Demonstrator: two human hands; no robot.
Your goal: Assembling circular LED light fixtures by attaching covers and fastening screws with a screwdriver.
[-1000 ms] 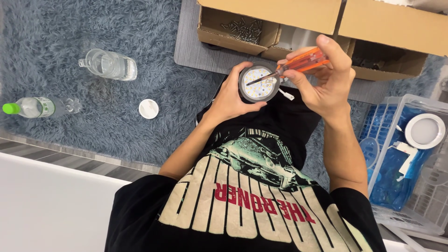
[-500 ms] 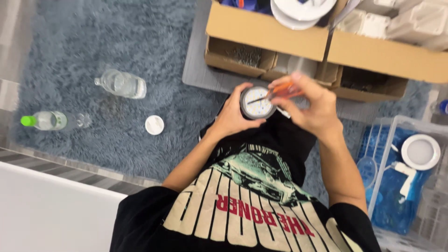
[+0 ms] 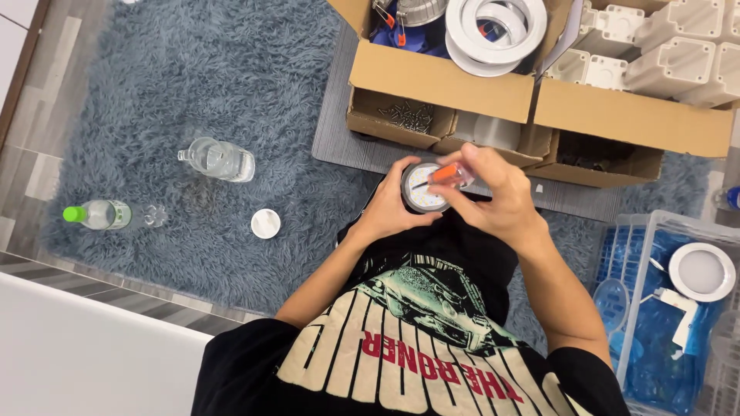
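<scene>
Holding the round lamp [image 3: 422,187] tight in your left hand [image 3: 389,212], you press the orange screwdriver [image 3: 445,174], gripped in your right hand [image 3: 493,196], onto its face. Next, keep the tip steady.

Rug [image 3: 193,85], upper left and centre of frame: shaggy, blue-grey, uniform. Flooring [image 3: 31,146] at left edge: grey and pale planks in stripes. Screwdriver [image 3: 449,174], centre: orange handle, translucent. Round lamp [image 3: 420,187], centre: silver rim, white face dotted yellow. Boxes [image 3: 617,115], upper right: plain tan cardboard. Rings [image 3: 493,31] at top: white. Bottle [image 3: 96,214], left: clear, green cap. Jar [image 3: 217,160]: clear. Lid [image 3: 265,223]: white. Shirt [image 3: 416,347], bottom: black, cream stripes, red lettering, greenish car print. Crate [image 3: 640,308], lower right: clear, blue contents.
</scene>
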